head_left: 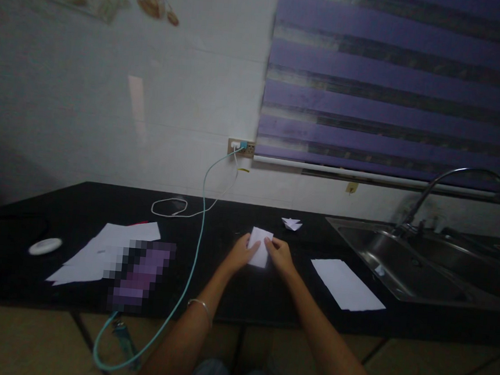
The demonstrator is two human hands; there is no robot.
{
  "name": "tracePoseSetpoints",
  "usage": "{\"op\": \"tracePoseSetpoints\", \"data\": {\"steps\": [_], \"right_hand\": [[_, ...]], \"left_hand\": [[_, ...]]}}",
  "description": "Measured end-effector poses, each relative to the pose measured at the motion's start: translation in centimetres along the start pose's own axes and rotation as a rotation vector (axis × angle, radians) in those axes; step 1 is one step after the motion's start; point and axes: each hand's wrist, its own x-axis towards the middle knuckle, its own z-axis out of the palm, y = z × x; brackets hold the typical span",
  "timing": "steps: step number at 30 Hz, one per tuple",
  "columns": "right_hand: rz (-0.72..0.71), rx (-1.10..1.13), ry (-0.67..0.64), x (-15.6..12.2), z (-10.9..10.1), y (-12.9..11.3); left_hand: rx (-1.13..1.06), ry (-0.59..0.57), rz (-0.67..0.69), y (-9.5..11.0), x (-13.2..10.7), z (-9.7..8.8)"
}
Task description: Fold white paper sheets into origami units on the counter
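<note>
One left hand (243,251) and one right hand (282,257) are both clamped on one folded paper (260,258) over the counter (258,298) — most fingers hidden behind it. From there, one paper shape (292,224) sits near half past one, one stack (347,285) between three and four, one pile (89,250) at nine — sheets uncountable, partly covered by something purple (142,277), pixelated.

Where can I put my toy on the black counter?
There's bare black counter between the teal cable and left hand, and a narrower strip between the right hand and the paper stack. It's crowded at left, with loose paper sheets, a blurred purple thing and a white disc, and in the middle, where both hands hold folded white paper.
</note>
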Motion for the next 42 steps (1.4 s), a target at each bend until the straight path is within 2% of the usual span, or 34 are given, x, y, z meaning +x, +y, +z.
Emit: {"op": "tracePoseSetpoints", "data": {"steps": [7, 16, 20, 27, 33, 42], "right_hand": [[-0.021, -0.097, -0.013, 0.2, 0.0, -0.2], [-0.061, -0.094, -0.008, 0.2, -0.1, 0.3], [-0.087, -0.143, 0.079, 0.3, 0.0, 0.3], [-0.146, -0.251, 0.197, 0.2, -0.2, 0.1], [-0.165, -0.263, 0.218, 0.0, -0.1, -0.5], [-0.161, -0.202, 0.183, -0.1, -0.1, -0.8]], "left_hand": [[0.144, -0.024, 0.065, 0.4, 0.0, -0.1], [0.021, -0.065, 0.046, 0.3, 0.0, -0.2], [-0.053, -0.112, -0.013, 0.1, 0.0, 0.0], [0.226, -0.003, 0.019, 0.5, -0.3, 0.2], [0.292, -0.055, 0.054, 0.8, -0.5, 0.5], [0.352, -0.072, 0.005, 1.2, -0.7, 0.4]]}}
